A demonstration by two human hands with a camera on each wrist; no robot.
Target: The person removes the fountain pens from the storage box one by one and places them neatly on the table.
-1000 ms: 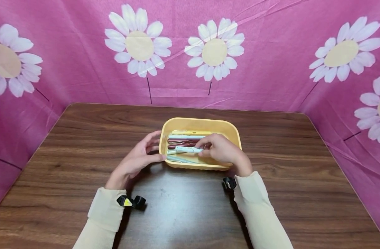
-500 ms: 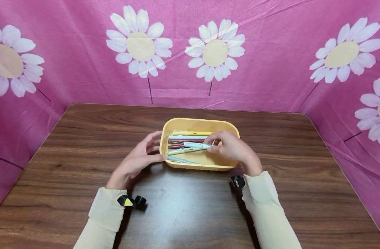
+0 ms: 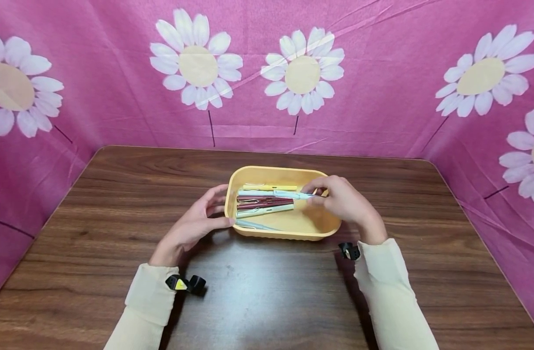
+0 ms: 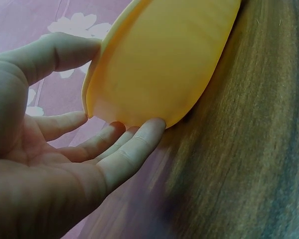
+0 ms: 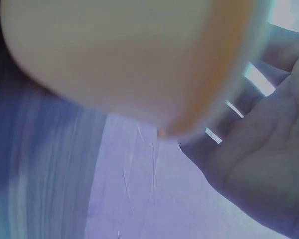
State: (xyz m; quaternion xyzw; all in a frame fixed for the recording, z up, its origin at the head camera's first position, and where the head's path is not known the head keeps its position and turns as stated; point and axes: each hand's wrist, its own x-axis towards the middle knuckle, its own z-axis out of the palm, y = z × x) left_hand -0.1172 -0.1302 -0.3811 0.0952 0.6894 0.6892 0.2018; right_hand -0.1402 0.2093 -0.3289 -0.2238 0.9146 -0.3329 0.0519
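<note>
In the head view a yellow plastic basket [image 3: 310, 226] stands on the table. My left hand [image 3: 192, 221] is at its left end, fingertips touching the outer wall and thumb at the near corner. The left wrist view shows this left hand [image 4: 65, 144] with fingers spread against the basket wall. Over the basket's right part, my right hand [image 3: 343, 199] pinches the end of a pale blue pen [image 3: 288, 194]. Below it lie a yellow pen [image 3: 271, 187], dark red pens [image 3: 267, 204], a pale green pen [image 3: 264, 210] and a grey-blue pen [image 3: 253, 224].
Around the basket is a dark wooden table [image 3: 249, 291]. A pink cloth [image 3: 249, 121] printed with daisies hangs behind and at both sides. The right wrist view is blurred and hides the pinching fingertips behind the basket wall.
My right hand has moved right and slightly back, carrying the pale blue pen from above the pale green pen toward the basket's right side. My left hand has stayed at the left end.
</note>
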